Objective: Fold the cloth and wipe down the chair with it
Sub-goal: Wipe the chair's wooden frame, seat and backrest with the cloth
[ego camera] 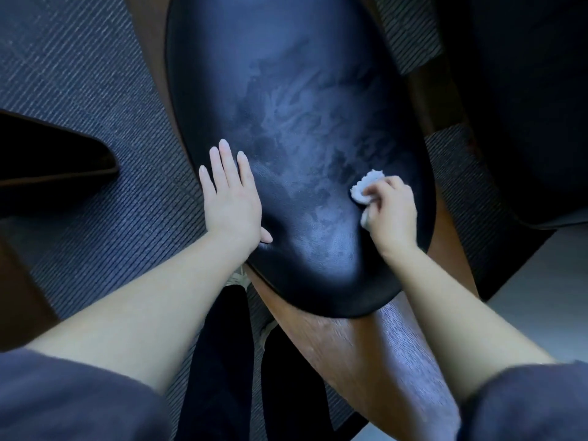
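A chair with a black padded leather seat (296, 100) and a brown wooden frame (366, 345) fills the middle of the head view. Pale smeared streaks cross the seat's centre. My left hand (230, 198) lies flat on the seat's left edge, fingers straight and together. My right hand (393, 211) grips a small bunched white cloth (366, 186) and holds it against the seat near its right edge. Most of the cloth is hidden inside my fingers.
Dark blue ribbed carpet (95, 106) surrounds the chair. A dark wedge-shaped object (54, 157) sits at the left. A large dark piece of furniture (525, 106) stands close on the right. My dark-trousered legs (222, 361) are below the seat's near edge.
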